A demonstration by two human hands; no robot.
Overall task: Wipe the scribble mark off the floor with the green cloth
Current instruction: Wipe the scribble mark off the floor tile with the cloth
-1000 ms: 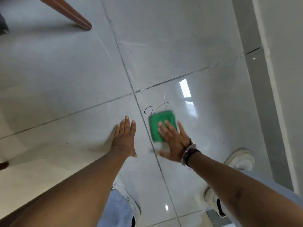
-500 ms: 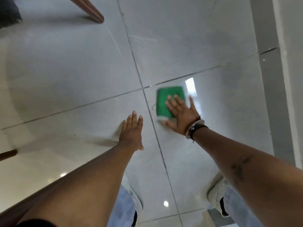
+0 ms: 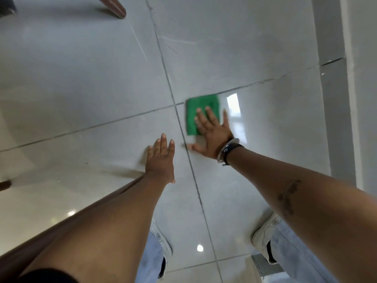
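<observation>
Head view: a glossy grey tiled floor (image 3: 81, 82) is seen from above, crossed by dark grout lines that meet just left of the green cloth (image 3: 201, 108). The cloth is laid flat on the tile, folded into a rough rectangle, its upper edge close to the grout line that runs across and its left edge just beside the line that runs toward the viewer. The right hand (image 3: 212, 135) is spread open and pressed palm-down on the cloth, the fingers (image 3: 202, 117) lying over its lower right part and the thumb stretched out to the left on the bare tile; nothing is gripped, the cloth being only held under the flat hand. A metal bangle (image 3: 225, 150) and a dark band are worn at that wrist. The left hand (image 3: 161, 160) is laid flat on the neighbouring tile, open with fingers together, holding nothing, on the other side of the grout line from the cloth and apart from it. No scribble mark can be made out around the cloth; whether any lies beneath it cannot be told. A bright window reflection (image 3: 233, 105) is seen just right of the cloth. Pale jeans and white shoes (image 3: 261, 235) are seen at the bottom, and a brown wooden leg (image 3: 114, 7) at the top left.
</observation>
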